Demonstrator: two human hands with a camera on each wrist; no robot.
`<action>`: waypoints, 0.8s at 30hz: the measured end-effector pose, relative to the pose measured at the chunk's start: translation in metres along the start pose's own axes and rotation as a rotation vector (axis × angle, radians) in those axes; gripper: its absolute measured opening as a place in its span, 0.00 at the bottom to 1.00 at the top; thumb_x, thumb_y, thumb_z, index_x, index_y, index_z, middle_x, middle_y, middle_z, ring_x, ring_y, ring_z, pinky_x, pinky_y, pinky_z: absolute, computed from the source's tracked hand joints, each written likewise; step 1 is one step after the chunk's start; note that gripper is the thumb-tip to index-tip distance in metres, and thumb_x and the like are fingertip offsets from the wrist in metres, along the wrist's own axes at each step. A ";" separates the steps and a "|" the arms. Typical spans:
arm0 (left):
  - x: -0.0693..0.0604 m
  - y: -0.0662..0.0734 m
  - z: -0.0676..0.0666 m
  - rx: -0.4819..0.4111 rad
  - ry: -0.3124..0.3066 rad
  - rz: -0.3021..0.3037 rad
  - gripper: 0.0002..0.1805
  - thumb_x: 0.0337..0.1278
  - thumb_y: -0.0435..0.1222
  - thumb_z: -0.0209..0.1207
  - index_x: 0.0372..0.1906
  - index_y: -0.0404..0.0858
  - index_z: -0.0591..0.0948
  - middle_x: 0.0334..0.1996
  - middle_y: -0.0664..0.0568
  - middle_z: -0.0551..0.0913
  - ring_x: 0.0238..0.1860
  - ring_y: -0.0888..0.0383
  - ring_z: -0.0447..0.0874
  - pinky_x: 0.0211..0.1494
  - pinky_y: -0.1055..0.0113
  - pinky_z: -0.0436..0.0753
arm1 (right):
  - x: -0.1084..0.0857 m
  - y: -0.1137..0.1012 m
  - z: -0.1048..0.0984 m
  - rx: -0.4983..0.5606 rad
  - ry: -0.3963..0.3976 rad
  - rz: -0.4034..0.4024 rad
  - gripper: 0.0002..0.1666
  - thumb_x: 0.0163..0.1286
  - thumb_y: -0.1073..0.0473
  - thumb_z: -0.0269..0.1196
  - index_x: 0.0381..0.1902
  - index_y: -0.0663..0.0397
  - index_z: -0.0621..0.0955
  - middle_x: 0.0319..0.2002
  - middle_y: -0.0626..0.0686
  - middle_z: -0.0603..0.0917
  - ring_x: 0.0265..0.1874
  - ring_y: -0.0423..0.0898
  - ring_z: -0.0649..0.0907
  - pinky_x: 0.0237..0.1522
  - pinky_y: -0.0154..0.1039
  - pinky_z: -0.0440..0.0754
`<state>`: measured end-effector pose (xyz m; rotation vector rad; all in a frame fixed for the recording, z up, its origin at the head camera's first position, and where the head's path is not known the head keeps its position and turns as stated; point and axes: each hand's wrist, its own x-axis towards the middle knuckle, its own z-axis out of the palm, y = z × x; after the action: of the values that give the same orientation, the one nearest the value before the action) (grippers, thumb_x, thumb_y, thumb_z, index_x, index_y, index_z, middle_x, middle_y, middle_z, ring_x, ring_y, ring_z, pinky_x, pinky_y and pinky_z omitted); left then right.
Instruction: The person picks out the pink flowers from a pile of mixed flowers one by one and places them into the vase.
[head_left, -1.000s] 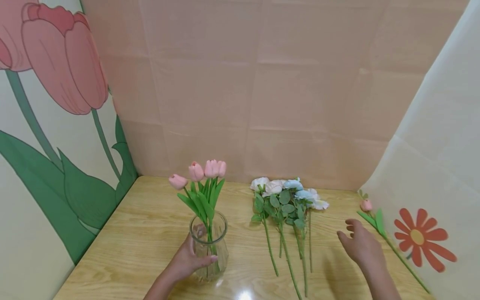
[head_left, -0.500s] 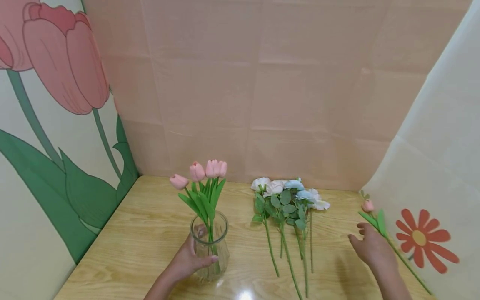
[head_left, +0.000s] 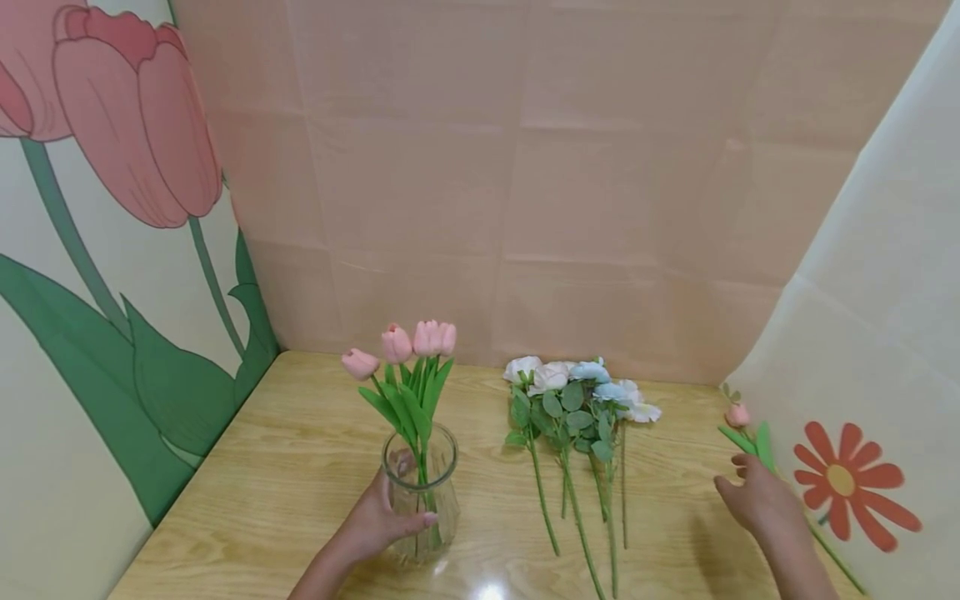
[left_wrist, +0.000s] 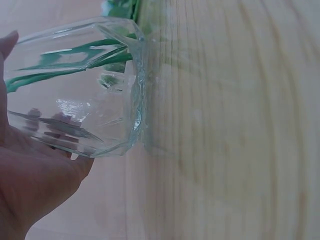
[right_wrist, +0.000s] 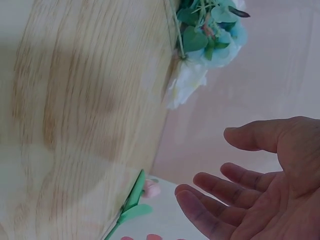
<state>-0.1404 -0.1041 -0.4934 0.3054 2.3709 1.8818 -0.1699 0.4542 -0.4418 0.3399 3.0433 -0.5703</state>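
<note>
My left hand [head_left: 382,517] grips a clear glass vase [head_left: 444,504] from its left side, with the thumb across the front. Several pink tulips [head_left: 396,343] with green leaves stand in the vase, leaning a little left. In the left wrist view the glass vase [left_wrist: 75,100] shows its ribbed wall and the stems inside. My right hand [head_left: 768,504] hovers at the table's right side, beside a single pink tulip [head_left: 738,414] lying along the right wall. In the right wrist view the right hand [right_wrist: 250,185] has its fingers spread and holds nothing; the tulip's leaves [right_wrist: 134,200] lie beyond the fingertips.
White roses [head_left: 551,377] and blue flowers [head_left: 611,390] lie in a group on the wooden table [head_left: 277,467], their stems toward me. A pink backdrop [head_left: 510,183] closes the back. Printed flower panels stand left and right, one with a red daisy [head_left: 840,479].
My right hand has moved right and slightly lower, closer to the lone tulip. The left hand keeps its hold on the vase, and the flowers lie as before.
</note>
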 end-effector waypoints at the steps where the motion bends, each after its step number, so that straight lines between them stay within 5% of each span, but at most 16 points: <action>1: 0.000 0.000 0.000 0.001 0.001 0.002 0.59 0.45 0.41 0.78 0.80 0.42 0.54 0.77 0.38 0.60 0.77 0.34 0.52 0.74 0.30 0.51 | 0.001 0.001 0.000 -0.002 0.000 0.000 0.40 0.74 0.44 0.53 0.65 0.76 0.62 0.64 0.77 0.68 0.56 0.77 0.72 0.50 0.67 0.76; 24: 0.000 -0.003 0.001 0.038 -0.004 -0.013 0.61 0.45 0.45 0.78 0.80 0.40 0.52 0.77 0.38 0.59 0.77 0.32 0.52 0.73 0.29 0.52 | 0.014 0.047 0.001 -0.034 -0.042 0.131 0.45 0.71 0.44 0.58 0.66 0.78 0.61 0.61 0.82 0.67 0.54 0.81 0.70 0.50 0.71 0.74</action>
<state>-0.1407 -0.1040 -0.4962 0.2960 2.4027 1.8306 -0.1729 0.4997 -0.4604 0.5144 2.9591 -0.5111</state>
